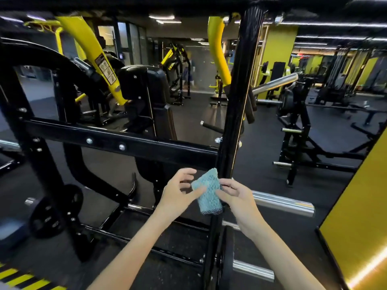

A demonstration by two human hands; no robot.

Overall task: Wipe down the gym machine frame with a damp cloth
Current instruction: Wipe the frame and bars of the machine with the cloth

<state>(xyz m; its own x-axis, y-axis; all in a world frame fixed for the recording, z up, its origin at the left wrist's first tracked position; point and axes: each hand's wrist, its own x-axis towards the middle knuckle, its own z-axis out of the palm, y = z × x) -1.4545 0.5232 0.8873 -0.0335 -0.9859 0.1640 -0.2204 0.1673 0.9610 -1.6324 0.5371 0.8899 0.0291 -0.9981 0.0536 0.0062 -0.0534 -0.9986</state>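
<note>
The blue cloth [209, 193] is held up between both hands. The left hand [178, 192] pinches its left edge with the thumb. The right hand [237, 195] pinches its right side. The hands are close together. The cloth's top corner is right beside the black post [238, 105] of the frame.

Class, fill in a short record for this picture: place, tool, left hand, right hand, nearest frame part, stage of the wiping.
place: a gym
tool: blue-green cloth, folded
left: left hand pinches the cloth's left edge with its thumb
right: right hand pinches the cloth's right edge
nearest frame part: black upright post, right beside the cloth; contact unclear
stage: cloth held up between both hands, not spread flat on the frame
</note>
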